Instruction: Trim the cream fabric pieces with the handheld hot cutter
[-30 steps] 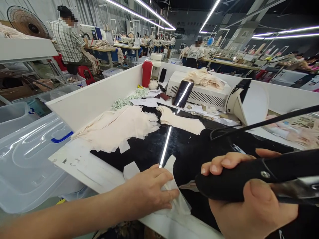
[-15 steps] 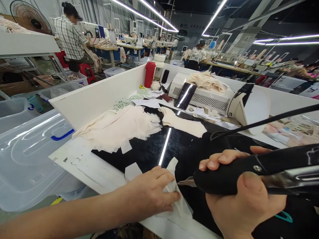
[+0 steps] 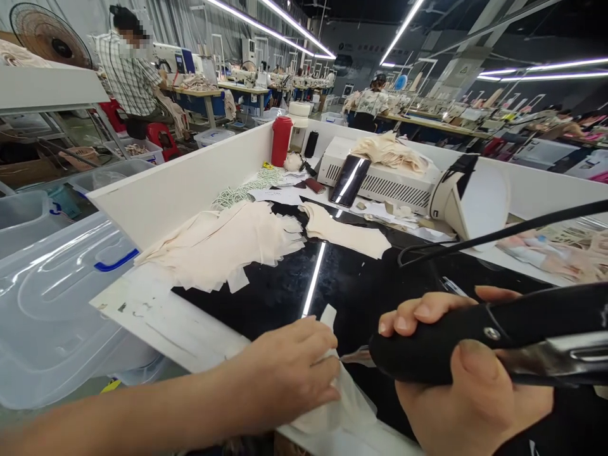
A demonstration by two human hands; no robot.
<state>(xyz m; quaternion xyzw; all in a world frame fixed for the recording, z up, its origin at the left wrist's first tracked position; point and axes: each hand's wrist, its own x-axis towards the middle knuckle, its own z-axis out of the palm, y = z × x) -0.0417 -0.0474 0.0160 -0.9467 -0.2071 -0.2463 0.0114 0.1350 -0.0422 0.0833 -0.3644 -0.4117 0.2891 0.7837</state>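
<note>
My left hand [image 3: 292, 367] is closed, its fingers pinching a thin cream fabric piece [image 3: 349, 402] at the near edge of the black work surface [image 3: 266, 304]. Part of that fabric pokes up beyond the fingers; the rest spreads below the hand. My right hand [image 3: 475, 386] wraps around a black handheld tool [image 3: 437, 342] with a screw and a metal strip on its body. A thin pointed tip [image 3: 358, 356] sticks out of the tool towards the fabric, close to my left fingers; contact is unclear. A fanned pile of cream fabric pieces [image 3: 237, 244] lies further left, and another cut piece [image 3: 346, 231] beyond.
A white box with vents [image 3: 380, 180], a dark phone-like slab [image 3: 350, 182], a red bottle [image 3: 282, 140] and a white lamp-like cone [image 3: 468, 199] stand at the back. A black cable [image 3: 522, 231] crosses on the right. Clear plastic bins [image 3: 61, 304] are at left. People sit at sewing machines.
My left fingers have closed more tightly on the fabric, and the loose flap left of the hand no longer shows. The view has shifted slightly; my right hand keeps its grip on the tool.
</note>
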